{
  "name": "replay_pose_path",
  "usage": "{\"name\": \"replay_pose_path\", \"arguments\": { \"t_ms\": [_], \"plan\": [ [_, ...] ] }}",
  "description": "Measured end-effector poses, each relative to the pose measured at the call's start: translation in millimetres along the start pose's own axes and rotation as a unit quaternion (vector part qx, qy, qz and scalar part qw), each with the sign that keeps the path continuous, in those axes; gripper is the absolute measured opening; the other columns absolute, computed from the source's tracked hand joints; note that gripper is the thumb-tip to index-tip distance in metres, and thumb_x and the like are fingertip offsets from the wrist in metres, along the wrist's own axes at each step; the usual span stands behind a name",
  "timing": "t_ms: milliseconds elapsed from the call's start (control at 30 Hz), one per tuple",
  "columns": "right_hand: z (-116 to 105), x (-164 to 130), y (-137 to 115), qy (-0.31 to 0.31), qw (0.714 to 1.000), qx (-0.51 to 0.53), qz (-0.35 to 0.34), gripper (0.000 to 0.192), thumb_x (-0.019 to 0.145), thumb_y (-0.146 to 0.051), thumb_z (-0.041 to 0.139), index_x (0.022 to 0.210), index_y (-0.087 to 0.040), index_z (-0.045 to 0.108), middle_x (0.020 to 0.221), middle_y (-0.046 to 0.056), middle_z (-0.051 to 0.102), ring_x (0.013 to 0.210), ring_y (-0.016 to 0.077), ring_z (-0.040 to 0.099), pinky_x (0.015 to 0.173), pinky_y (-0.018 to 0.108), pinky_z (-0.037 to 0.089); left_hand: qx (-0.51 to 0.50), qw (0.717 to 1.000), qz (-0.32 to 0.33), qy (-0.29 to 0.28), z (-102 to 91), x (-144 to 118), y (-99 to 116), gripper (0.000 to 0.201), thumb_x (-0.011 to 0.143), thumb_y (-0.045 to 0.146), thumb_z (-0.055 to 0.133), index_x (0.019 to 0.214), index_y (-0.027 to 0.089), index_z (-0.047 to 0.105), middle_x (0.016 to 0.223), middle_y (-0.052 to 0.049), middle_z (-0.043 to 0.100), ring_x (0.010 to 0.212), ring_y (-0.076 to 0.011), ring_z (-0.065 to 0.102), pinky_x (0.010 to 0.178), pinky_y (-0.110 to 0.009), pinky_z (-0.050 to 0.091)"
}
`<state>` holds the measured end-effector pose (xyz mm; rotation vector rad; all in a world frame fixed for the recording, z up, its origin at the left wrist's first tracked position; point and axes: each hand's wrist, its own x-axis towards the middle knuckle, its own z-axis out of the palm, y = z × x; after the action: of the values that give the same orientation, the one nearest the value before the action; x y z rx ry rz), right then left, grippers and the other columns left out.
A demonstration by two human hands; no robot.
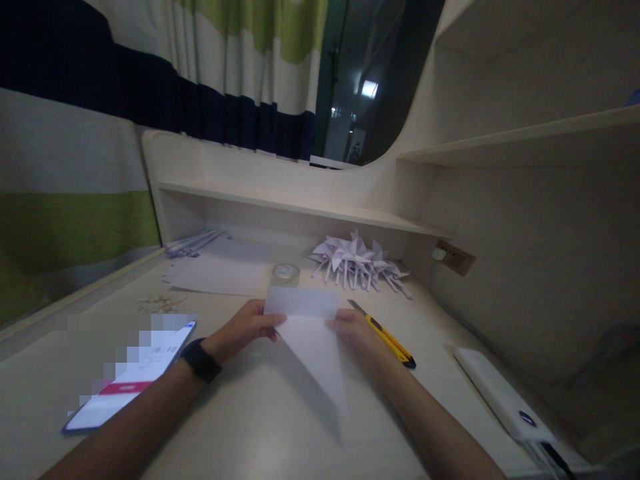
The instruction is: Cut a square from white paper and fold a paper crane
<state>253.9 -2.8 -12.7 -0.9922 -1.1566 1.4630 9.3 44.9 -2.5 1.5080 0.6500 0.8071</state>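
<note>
A sheet of white paper (310,333), folded into a long triangle with a strip left across its far end, lies on the desk (280,433) in front of me. My left hand (245,328) pinches its left edge. On the other side, my right hand (353,333) grips the paper's right edge. A black watch (201,361) sits on my left wrist.
A phone (131,383) with a lit screen lies at the left. A yellow utility knife (387,339) rests just right of my right hand. Behind are a tape roll (285,273), a pile of folded white paper shapes (357,260) and flat paper sheets (220,270). A white power bank (503,393) lies at the right.
</note>
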Motion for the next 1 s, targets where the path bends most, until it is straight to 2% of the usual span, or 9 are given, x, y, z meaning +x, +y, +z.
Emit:
{"name": "replay_pose_path", "arguments": {
  "t_ms": [300, 467, 567, 767, 900, 1000],
  "plan": [
    [-2.1, 2.2, 2.0, 0.005, 1.0, 0.009, -0.006, 0.024, 0.061, -0.028, 0.076, 0.08, -0.013, 0.072, 0.073, 0.006, 0.07, 0.063, 0.0181, 0.063, 0.064, 0.03, 0.047, 0.006, 1.0, -0.006, -0.015, -3.5, -0.2, -3.8, 0.026, 0.077, 0.035, 0.067, 0.087, 0.011, 0.065, 0.074, -0.006, 0.065, 0.06, -0.0134, 0.057, 0.052, -0.023, 0.045],
    [-2.6, 4.7, 2.3, 0.016, 1.0, 0.019, -0.014, 0.024, 0.058, -0.024, 0.076, 0.08, -0.015, 0.073, 0.069, 0.005, 0.07, 0.06, 0.0168, 0.061, 0.06, 0.028, 0.045, -0.034, 0.999, -0.018, -0.018, -2.9, -0.2, -0.7, 0.026, 0.073, 0.032, 0.071, 0.089, 0.012, 0.067, 0.078, -0.005, 0.066, 0.062, -0.013, 0.058, 0.054, -0.023, 0.046],
    [-2.4, 5.3, 2.4, 0.029, 0.999, 0.023, -0.016, 0.023, 0.058, -0.021, 0.075, 0.08, -0.014, 0.074, 0.066, 0.004, 0.069, 0.056, 0.0148, 0.06, 0.056, 0.026, 0.044, -0.053, 0.998, -0.023, -0.006, -2.0, -0.9, 3.4, 0.023, 0.072, 0.03, 0.072, 0.086, 0.012, 0.068, 0.075, -0.005, 0.065, 0.06, -0.0121, 0.057, 0.053, -0.023, 0.047],
    [-0.7, 3.9, 1.1, 0.063, 0.997, 0.028, -0.024, 0.025, 0.054, -0.014, 0.071, 0.079, -0.015, 0.075, 0.065, 0.003, 0.07, 0.055, 0.0134, 0.06, 0.053, 0.023, 0.043, -0.055, 0.998, -0.023, -0.023, -3.1, -0.4, 4.7, 0.03, 0.075, 0.028, 0.069, 0.099, 0.012, 0.07, 0.085, -0.009, 0.068, 0.063, -0.0131, 0.059, 0.054, -0.023, 0.047],
    [2.5, 0.9, -3.4, 0.061, 0.997, 0.04, -0.031, 0.024, 0.053, -0.014, 0.066, 0.074, -0.016, 0.076, 0.063, 0.003, 0.07, 0.052, 0.0129, 0.06, 0.05, 0.022, 0.042, -0.061, 0.998, -0.02, -0.011, -3.5, -0.8, 2.7, 0.025, 0.071, 0.022, 0.07, 0.095, 0.014, 0.071, 0.078, -0.007, 0.068, 0.057, -0.0123, 0.059, 0.052, -0.023, 0.047],
    [4.3, -1.5, -7.2, 0.05, 0.997, 0.044, -0.043, 0.022, 0.052, -0.015, 0.065, 0.072, -0.017, 0.076, 0.068, 0.004, 0.071, 0.056, 0.0138, 0.061, 0.052, 0.023, 0.045, -0.07, 0.997, -0.013, -0.006, -3.1, -2.6, 3.6, 0.019, 0.071, 0.018, 0.068, 0.09, 0.015, 0.072, 0.083, -0.008, 0.07, 0.061, -0.0139, 0.063, 0.054, -0.023, 0.049]
  ]
}}
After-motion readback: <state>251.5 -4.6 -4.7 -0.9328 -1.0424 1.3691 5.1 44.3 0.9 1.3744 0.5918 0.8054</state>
